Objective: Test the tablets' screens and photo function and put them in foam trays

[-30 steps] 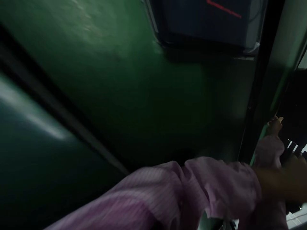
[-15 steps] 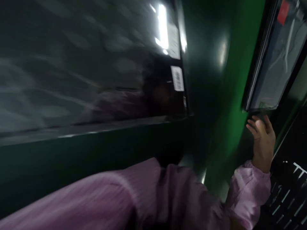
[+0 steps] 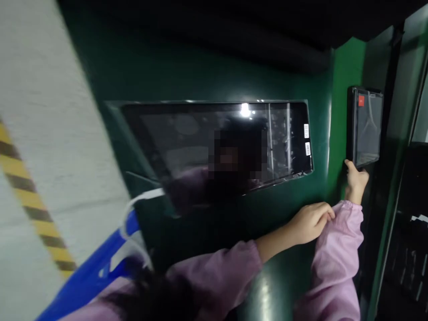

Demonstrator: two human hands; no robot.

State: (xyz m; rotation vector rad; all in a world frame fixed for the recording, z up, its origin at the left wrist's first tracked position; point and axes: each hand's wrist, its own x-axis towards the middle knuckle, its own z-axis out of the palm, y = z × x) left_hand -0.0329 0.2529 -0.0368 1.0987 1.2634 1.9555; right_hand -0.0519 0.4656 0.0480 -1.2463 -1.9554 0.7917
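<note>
A small black-framed panel [image 3: 369, 127] with a red label stands against the green wall at the right. My right hand [image 3: 357, 179] is at its lower edge, one digit up at the lower left corner and the others bent and partly hidden. Below and to the left, my left hand [image 3: 310, 220] has its fingers curled closed on the pink right sleeve [image 3: 339, 240], near the cuff. A wide glossy dark screen [image 3: 194, 147] under clear film is set in the dark green surface, with two white labels at its right end.
At the lower left are a blue object [image 3: 90, 272] and a white cable or strap [image 3: 147, 195]. Pale floor with a yellow and black striped band [image 3: 36, 207] lies at the left. Dark cloth [image 3: 200, 31] hangs across the top, and dark metal posts stand at the right.
The view has drawn back and shows the whole screen and the floor. My left hand has come into view at the right sleeve. My right hand's spread fingers have bent in at the small panel's edge.
</note>
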